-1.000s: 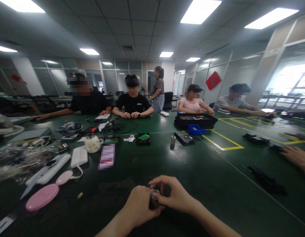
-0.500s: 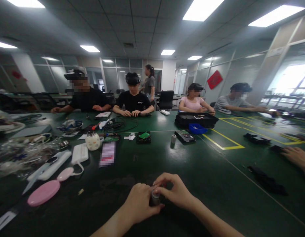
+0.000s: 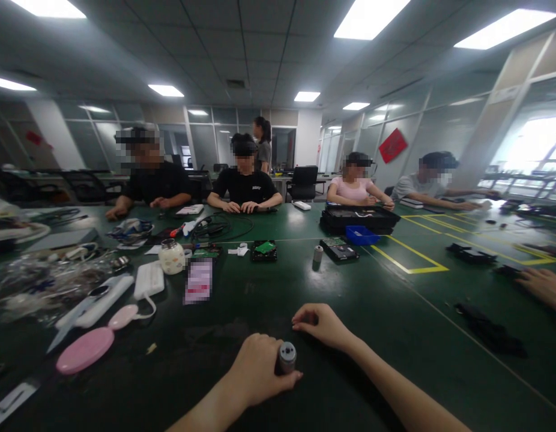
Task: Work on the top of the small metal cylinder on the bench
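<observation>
One cylinder (image 3: 287,358) in left hand (image 3: 259,367), top visible.

The cylinder (image 3: 287,360) is grey, the tabletop (image 3: 242,294) green.

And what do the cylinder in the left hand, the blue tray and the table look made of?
Cylinder: probably metal, dull grey, judging by the soft sheen on its top and side.
Blue tray: likely plastic, from its solid colour and thin walls; the finish is unclear at this distance.
Table: smooth, semi-gloss green top, given its bright reflections; the material is uncertain.
</observation>
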Demonstrator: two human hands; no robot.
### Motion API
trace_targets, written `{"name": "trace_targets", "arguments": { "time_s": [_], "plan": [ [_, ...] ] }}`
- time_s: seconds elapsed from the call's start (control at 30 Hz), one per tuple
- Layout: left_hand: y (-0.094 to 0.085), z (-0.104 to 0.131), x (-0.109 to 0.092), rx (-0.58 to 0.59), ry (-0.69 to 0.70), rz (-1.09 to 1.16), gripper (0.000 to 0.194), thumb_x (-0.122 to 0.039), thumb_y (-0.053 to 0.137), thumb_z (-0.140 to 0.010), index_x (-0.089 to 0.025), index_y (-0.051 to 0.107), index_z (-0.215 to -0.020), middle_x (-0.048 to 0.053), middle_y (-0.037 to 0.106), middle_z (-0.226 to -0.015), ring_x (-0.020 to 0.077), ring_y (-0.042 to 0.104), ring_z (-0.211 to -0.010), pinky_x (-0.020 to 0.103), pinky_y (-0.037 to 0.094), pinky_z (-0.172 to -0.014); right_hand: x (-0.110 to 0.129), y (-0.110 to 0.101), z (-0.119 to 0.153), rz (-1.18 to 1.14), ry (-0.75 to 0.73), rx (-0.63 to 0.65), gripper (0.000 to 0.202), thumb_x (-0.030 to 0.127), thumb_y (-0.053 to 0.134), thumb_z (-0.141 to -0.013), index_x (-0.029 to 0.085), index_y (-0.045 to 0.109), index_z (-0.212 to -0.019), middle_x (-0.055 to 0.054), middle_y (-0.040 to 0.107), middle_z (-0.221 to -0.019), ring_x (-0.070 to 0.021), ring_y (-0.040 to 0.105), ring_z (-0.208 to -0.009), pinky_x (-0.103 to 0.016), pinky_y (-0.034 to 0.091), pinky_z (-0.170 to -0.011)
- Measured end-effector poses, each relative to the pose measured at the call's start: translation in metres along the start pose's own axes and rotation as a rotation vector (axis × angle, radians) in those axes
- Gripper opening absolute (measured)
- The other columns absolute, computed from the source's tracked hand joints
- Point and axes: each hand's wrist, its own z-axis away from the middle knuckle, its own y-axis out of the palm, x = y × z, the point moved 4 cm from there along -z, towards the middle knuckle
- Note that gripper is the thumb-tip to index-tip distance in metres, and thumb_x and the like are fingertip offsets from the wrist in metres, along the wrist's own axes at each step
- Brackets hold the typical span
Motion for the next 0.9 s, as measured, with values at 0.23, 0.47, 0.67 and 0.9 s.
{"name": "trace_targets", "arguments": {
  "time_s": [0.23, 0.47, 0.67, 0.9],
  "plan": [
    [-0.001, 0.000, -0.001, -0.014, 0.008, -0.005, 0.035, -0.053, 0.064, -0.078, -0.018, 0.067, -0.083, 0.006, 0.069, -0.086, 0.0257, 0.063, -0.081, 0.033, 0.045, -0.076, -0.002, -0.003, 0.000, -0.065, 0.001, 0.076, 0.019, 0.022, 0.075, -0.070, 0.017, 0.074, -0.088, -0.002, 0.074, -0.084, -0.0125, 0.057, -0.060, -0.024, 0.042, -0.055],
    [0.002, 0.000, -0.001, -0.023, 0.007, -0.004, 0.035, -0.053, 0.065, -0.077, -0.019, 0.067, -0.082, 0.006, 0.070, -0.086, 0.0253, 0.063, -0.082, 0.032, 0.045, -0.077, 0.015, -0.006, 0.005, -0.171, -0.051, -0.073, 0.018, 0.030, 0.073, -0.075, 0.015, 0.070, -0.085, -0.005, 0.073, -0.085, -0.0177, 0.065, -0.075, -0.029, 0.048, -0.067],
    [0.003, 0.000, 0.001, -0.033, -0.016, -0.018, 0.038, -0.053, 0.063, -0.077, -0.016, 0.070, -0.087, 0.009, 0.070, -0.087, 0.0278, 0.064, -0.082, 0.034, 0.047, -0.076, 0.045, 0.004, 0.020, -0.360, -0.130, -0.020, 0.016, 0.028, 0.078, -0.073, 0.016, 0.071, -0.081, -0.004, 0.073, -0.081, -0.0160, 0.064, -0.070, -0.026, 0.048, -0.062],
    [0.002, 0.001, 0.000, -0.028, 0.010, -0.001, 0.034, -0.050, 0.063, -0.078, -0.018, 0.070, -0.085, 0.007, 0.070, -0.082, 0.0260, 0.065, -0.080, 0.032, 0.047, -0.074, 0.054, 0.012, 0.026, -0.216, -0.142, 0.006, 0.009, 0.023, 0.079, -0.072, 0.018, 0.074, -0.078, -0.001, 0.071, -0.075, -0.0131, 0.059, -0.063, -0.026, 0.048, -0.065]
  ]
}}
